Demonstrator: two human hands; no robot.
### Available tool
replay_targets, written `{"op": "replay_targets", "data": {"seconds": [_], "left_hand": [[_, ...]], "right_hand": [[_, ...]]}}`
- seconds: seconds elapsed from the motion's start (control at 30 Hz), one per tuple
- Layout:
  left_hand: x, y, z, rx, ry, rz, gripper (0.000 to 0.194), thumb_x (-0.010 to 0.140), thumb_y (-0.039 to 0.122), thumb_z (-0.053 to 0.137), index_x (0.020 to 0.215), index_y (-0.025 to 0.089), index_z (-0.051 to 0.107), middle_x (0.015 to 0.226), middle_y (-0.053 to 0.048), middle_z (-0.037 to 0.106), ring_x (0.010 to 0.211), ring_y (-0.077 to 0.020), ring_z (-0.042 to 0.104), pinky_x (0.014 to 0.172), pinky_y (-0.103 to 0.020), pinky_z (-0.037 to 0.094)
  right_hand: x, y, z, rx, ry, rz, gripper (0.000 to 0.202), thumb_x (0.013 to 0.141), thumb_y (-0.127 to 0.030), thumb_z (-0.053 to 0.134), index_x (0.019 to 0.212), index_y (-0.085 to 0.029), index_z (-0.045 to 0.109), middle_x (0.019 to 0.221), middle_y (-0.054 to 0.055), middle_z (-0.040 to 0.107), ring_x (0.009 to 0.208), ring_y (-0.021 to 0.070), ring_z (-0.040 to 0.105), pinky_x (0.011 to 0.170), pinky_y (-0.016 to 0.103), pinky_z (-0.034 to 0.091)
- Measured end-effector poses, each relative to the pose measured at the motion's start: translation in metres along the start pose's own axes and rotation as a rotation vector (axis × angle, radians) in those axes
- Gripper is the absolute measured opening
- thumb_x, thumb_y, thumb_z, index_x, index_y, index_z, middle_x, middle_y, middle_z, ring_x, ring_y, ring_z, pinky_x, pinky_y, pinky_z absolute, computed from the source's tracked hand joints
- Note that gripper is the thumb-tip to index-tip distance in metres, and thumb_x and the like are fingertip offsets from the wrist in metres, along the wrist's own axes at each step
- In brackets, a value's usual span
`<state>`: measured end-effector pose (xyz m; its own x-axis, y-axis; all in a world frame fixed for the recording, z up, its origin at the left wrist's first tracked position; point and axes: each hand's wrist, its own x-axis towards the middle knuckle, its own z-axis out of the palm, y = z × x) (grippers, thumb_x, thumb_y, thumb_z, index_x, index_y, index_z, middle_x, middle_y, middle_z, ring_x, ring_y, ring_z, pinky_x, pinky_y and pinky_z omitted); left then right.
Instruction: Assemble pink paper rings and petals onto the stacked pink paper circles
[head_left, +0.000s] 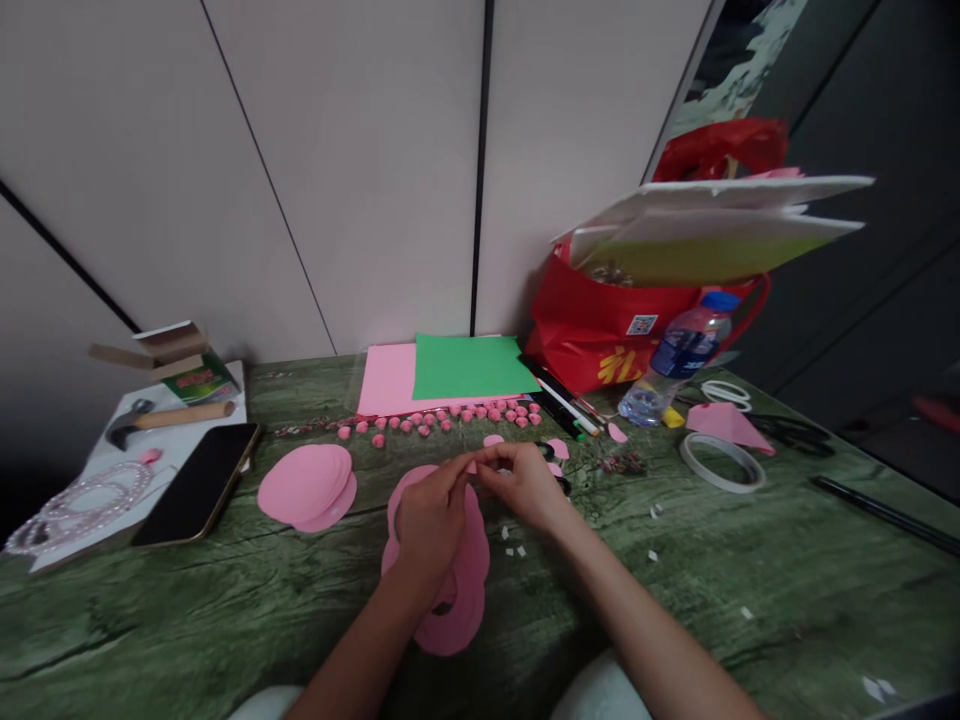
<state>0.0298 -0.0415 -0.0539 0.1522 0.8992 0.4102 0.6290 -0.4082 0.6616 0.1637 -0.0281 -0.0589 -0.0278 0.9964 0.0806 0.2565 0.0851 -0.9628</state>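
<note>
Both my left hand (435,510) and my right hand (525,480) are closed, their fingertips meeting on a small pink paper piece (471,467) that is mostly covered. Under my left hand lies a stack of large scalloped pink paper shapes (450,630), with a dark gap near its lower part. Just beyond my right hand, black-handled scissors (547,450) are partly hidden, with small pink paper petals (559,448) around them. Rows of little rolled pink paper roses (424,431) sit beyond my hands. To the left is a pile of pink paper ovals (311,483).
At the left are a phone (199,485), a hammer (172,415), a bead string (90,505) and an opened box (196,375). Green paper (472,367) lies at the back. A red bag (577,340), a water bottle (679,360) and a tape roll (722,462) stand or lie right.
</note>
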Motion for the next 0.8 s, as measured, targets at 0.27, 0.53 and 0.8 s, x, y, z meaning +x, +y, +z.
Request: {"op": "replay_targets", "data": {"seconds": [0.27,0.53,0.8], "left_hand": [[0.005,0.002,-0.004,-0.280,0.004,-0.210,0.020,0.074,0.020,0.057,0.088,0.024,0.070,0.088,-0.002,0.072,0.083,-0.0205,0.065,0.079,-0.033,0.048],[0.012,0.001,-0.007,-0.634,-0.019,-0.383,0.019,0.064,0.021,0.067,0.082,0.016,0.071,0.086,-0.006,0.072,0.083,-0.0222,0.066,0.080,-0.034,0.050],[0.016,0.000,-0.015,-0.972,-0.027,-0.537,0.031,0.061,0.023,0.071,0.090,0.011,0.067,0.082,-0.008,0.072,0.083,-0.0228,0.066,0.088,-0.039,0.046]], "right_hand": [[-0.002,-0.006,-0.002,-0.140,0.008,-0.098,0.020,0.071,-0.026,0.053,0.068,-0.012,0.066,0.059,0.003,0.062,0.055,0.0132,0.054,0.054,0.023,0.043],[-0.003,-0.008,-0.004,-0.175,0.007,-0.105,0.017,0.073,-0.025,0.054,0.065,-0.014,0.064,0.060,0.001,0.062,0.055,0.0121,0.053,0.050,0.020,0.042],[-0.002,-0.006,-0.013,-0.152,0.065,-0.095,0.020,0.073,-0.030,0.055,0.064,-0.015,0.063,0.057,0.002,0.061,0.053,0.0132,0.056,0.048,0.021,0.043]]}}
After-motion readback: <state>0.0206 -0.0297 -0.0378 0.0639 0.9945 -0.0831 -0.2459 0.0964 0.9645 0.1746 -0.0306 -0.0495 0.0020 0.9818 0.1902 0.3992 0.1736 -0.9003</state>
